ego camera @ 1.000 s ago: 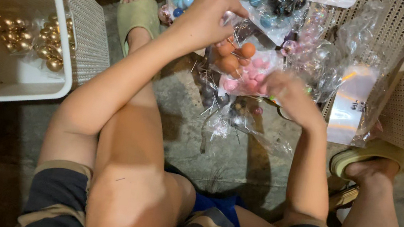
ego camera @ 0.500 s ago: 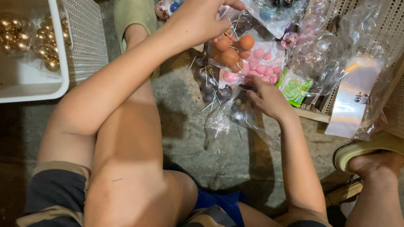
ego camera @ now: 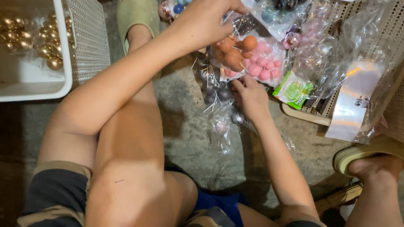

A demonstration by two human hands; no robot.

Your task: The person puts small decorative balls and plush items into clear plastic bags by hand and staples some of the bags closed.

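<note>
Head view: left hand, fingers pinched on top of clear bag of orange and pink balls, held just above concrete floor betw. the knees. Right hand under bag, fingers curled on its lower edge. White perforated basket w/ gold balls at left; green packet just right of bag

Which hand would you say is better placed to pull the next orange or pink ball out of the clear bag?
Probably the left hand: its fingers rest at the top of the clear bag beside the orange balls. The right hand grips the bag from below, apparently steadying it.
</note>
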